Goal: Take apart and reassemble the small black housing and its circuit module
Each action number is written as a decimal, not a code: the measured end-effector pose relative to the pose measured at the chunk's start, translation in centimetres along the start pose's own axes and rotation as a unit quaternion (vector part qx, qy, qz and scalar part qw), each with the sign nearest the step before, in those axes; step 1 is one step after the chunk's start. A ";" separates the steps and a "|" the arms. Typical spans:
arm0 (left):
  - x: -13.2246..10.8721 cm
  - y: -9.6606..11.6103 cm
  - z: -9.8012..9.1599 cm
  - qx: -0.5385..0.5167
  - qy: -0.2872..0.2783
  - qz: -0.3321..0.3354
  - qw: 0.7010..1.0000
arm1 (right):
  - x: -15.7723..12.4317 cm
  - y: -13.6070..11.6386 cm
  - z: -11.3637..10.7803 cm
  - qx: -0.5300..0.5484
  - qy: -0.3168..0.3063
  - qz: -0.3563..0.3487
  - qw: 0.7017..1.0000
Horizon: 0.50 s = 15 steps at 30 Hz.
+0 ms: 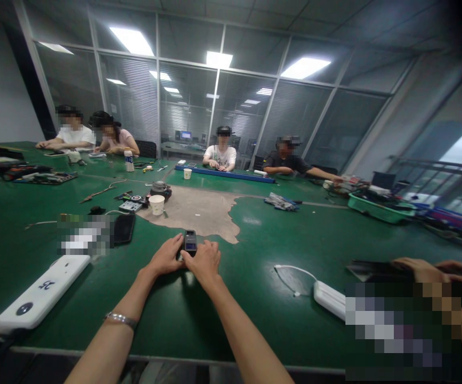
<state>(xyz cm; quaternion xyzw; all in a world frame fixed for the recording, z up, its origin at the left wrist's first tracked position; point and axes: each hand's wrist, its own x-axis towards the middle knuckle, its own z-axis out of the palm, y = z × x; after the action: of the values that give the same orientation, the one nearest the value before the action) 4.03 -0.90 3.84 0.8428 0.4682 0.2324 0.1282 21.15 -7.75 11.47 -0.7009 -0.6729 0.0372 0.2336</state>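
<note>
A small black box-shaped device with a little screen (190, 244) stands on the green table, straight ahead of me. My left hand (168, 256) grips its left side, the fingers curled along it. From the right, my right hand (204, 262) closes on the same device, its thumb at the near edge. The underside of the device and some fingertips are hidden. Left of my hands lie a black phone-like slab (124, 229) and a white power bank-like block (45, 290) marked with a number.
A paper cup (156, 205) stands beside loose electronic parts (132, 202) ahead. Gloves (281, 201) lie farther right. A green basket (379, 208) holds dark items. At right, another person's hands (423, 272) are near a white block with a cable (329, 300). Several people sit across the table.
</note>
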 end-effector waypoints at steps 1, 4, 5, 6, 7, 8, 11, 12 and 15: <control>0.0 0.0 0.0 0.000 -0.004 0.001 1.000 | 0.0 0.0 -0.1 -0.007 -0.006 -0.002 1.000; 0.1 0.0 -0.1 -0.005 -0.006 0.000 1.000 | 0.1 -0.1 -0.4 -0.014 -0.005 -0.005 1.000; 0.1 0.0 -0.1 -0.008 -0.005 0.000 1.000 | 0.2 -0.2 -0.5 -0.013 0.000 -0.006 1.000; 0.1 0.0 -0.1 -0.010 -0.004 -0.001 1.000 | 0.3 -0.2 -0.5 -0.012 0.003 -0.008 1.000; 0.0 0.0 -0.1 -0.011 -0.003 -0.001 1.000 | 0.4 -0.3 -0.5 -0.011 0.004 -0.011 1.000; 0.0 0.0 -0.1 -0.011 -0.003 0.000 1.000 | 0.5 -0.3 -0.5 -0.011 0.003 -0.012 1.000; 0.0 -0.1 0.0 -0.004 0.001 0.001 1.000 | 0.5 -0.2 -0.1 -0.013 -0.001 -0.010 1.000; 0.0 -0.2 0.1 -0.001 0.002 0.002 1.000 | 0.5 -0.2 0.0 -0.013 -0.001 -0.007 1.000; 0.0 -0.3 0.2 0.003 0.002 0.009 1.000 | 0.3 -0.2 0.2 -0.015 0.000 0.000 1.000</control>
<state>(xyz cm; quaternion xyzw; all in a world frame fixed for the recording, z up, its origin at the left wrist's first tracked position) 3.88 -0.72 3.54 0.8467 0.4618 0.2340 0.1231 20.95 -7.37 11.43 -0.7046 -0.6731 0.0269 0.2229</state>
